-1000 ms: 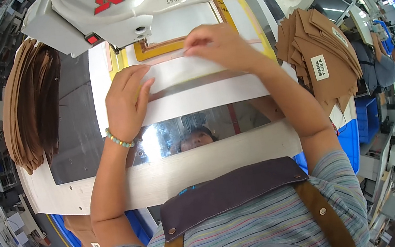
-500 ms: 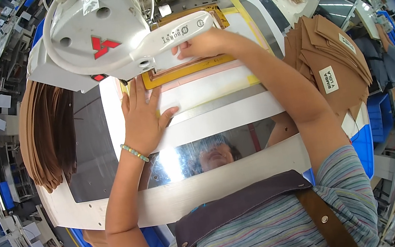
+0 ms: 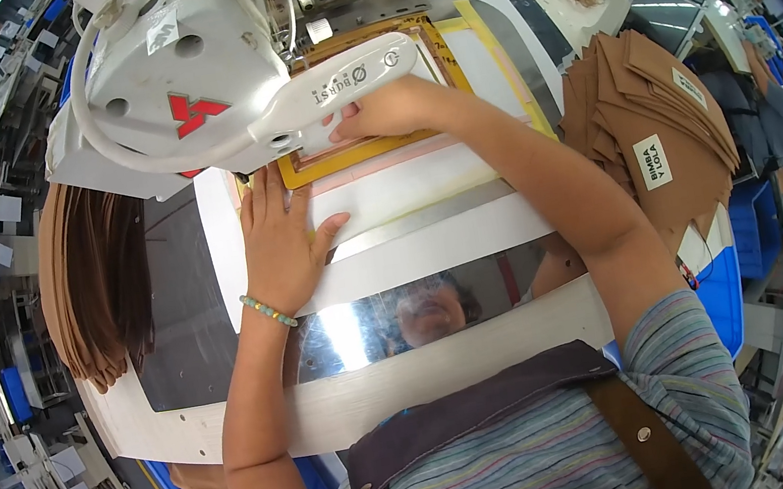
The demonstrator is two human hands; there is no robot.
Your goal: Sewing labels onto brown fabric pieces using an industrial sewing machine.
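My left hand (image 3: 285, 234) lies flat, fingers stretched out, on a white template sheet (image 3: 403, 183) edged with yellow and pink tape. Its fingertips reach the near left corner of a yellow-rimmed clamp frame (image 3: 378, 149). Over that frame, my right hand (image 3: 388, 110) bends its fingers toward the middle, close under a white lamp bar (image 3: 339, 82). The bar covers part of those fingers, so I cannot make out whether they grip anything. Above both hands looms the white head of a sewing machine (image 3: 177, 74).
Brown fabric pieces stand in a thick stack (image 3: 82, 288) at the left. More brown pieces (image 3: 648, 113), some with white labels, fan out at the right. A shiny metal plate (image 3: 392, 319) lies nearer my apron (image 3: 475, 413). Blue bins (image 3: 721, 308) sit below the table.
My right hand's fingertips have shifted slightly left and nearer to me. The left hand stays flat in nearly the same place. The machine head appears a little lower and farther left in view.
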